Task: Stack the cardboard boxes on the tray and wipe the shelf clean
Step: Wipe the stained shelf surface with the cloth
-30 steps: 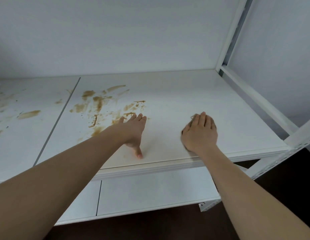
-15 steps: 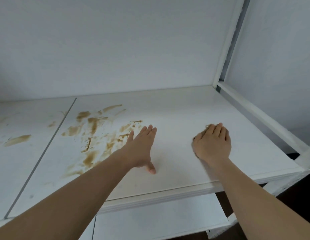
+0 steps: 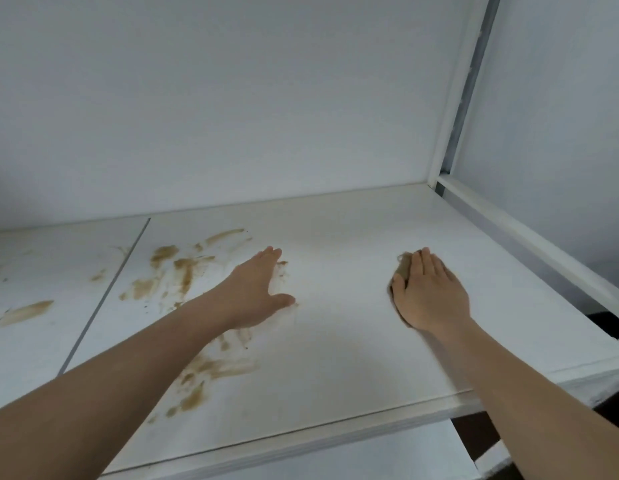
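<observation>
A white shelf board (image 3: pixel 335 351) lies in front of me, smeared with brown stains (image 3: pixel 183 271) on its left half. My left hand (image 3: pixel 256 292) rests flat on the board with straight fingers, at the right edge of the stains. My right hand (image 3: pixel 429 296) presses flat on a small brownish cloth (image 3: pixel 403 268), of which only an edge shows past my fingers and thumb. The board around the cloth looks clean. No cardboard boxes or tray are in view.
A seam (image 3: pixel 104 296) divides this board from another stained board (image 3: pixel 31 306) on the left. A white upright post (image 3: pixel 453 98) and side rail (image 3: pixel 529 237) bound the shelf on the right. A lower shelf (image 3: pixel 335 459) shows beneath the front edge.
Both hands have slid farther back on the shelf, away from its front edge, the right one pushing the cloth along. My view has moved closer to the board.
</observation>
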The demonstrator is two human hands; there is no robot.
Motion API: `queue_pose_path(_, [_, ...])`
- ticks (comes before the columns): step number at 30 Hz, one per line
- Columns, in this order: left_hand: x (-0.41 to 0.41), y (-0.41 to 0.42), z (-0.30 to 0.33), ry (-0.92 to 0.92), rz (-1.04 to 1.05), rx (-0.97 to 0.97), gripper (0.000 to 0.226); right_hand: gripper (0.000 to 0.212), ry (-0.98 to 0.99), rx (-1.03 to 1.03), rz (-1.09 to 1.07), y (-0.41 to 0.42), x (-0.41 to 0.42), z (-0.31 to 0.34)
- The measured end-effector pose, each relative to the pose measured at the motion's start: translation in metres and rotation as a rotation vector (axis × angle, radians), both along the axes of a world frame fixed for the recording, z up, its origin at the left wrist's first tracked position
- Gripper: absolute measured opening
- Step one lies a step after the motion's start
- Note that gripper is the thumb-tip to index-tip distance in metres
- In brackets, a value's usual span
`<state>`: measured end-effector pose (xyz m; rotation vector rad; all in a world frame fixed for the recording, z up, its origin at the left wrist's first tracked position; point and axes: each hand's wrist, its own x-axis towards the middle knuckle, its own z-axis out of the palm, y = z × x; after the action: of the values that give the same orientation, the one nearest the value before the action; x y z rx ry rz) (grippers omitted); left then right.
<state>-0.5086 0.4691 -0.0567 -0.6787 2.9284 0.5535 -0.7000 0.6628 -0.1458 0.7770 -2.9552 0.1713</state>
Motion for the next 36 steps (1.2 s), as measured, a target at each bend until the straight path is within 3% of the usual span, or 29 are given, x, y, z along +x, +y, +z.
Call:
queue_pose_path(2, [0.001,-0.009,-0.001,0.032,0.033,-0.023,0.069,0.065,-0.026,-0.031,-0.007,-0.026,-0.005,-0.003])
queue_pose_path(5, [-0.006,-0.014,-0.003,0.087,0.086,0.016,0.058,0.065,-0.022,-0.044,0.153,-0.065,0.007,-0.006])
queue_pose_path(10, [-0.020,-0.020,-0.006,0.157,0.111,0.063,0.065,0.069,-0.036,0.024,0.462,-0.070,0.036,-0.002])
queue_pose_path(12, [-0.020,-0.025,-0.006,0.169,0.090,0.035,0.067,0.064,-0.034,0.023,0.438,-0.051,0.020,0.001])
queue_pose_path(15, [-0.017,-0.040,-0.005,0.188,0.079,0.018,0.069,0.063,-0.004,0.034,0.204,-0.037,-0.020,0.002])
queue_pose_path(19, [-0.014,-0.062,-0.015,0.240,0.112,0.056,0.075,0.062,-0.076,0.022,0.058,-0.078,-0.033,0.004])
queue_pose_path(23, [-0.018,-0.068,-0.020,0.301,0.144,0.061,0.077,0.060,-0.054,-0.009,0.295,-0.124,0.004,0.005])
queue_pose_path(27, [-0.025,-0.068,-0.019,0.367,0.157,0.009,0.068,0.061,-0.100,0.040,0.515,-0.108,0.013,0.008])
queue_pose_path(29, [-0.029,-0.071,-0.019,0.437,0.179,0.006,0.056,0.060,-0.108,0.051,0.458,-0.087,-0.008,0.009])
queue_pose_path(33, [-0.039,-0.076,-0.024,0.574,0.222,0.054,0.045,0.063,-0.080,0.087,0.129,-0.073,-0.055,0.005])
queue_pose_path(36, [-0.046,-0.079,-0.028,0.633,0.234,0.083,0.042,0.063,-0.112,0.077,0.089,-0.107,-0.063,0.005])
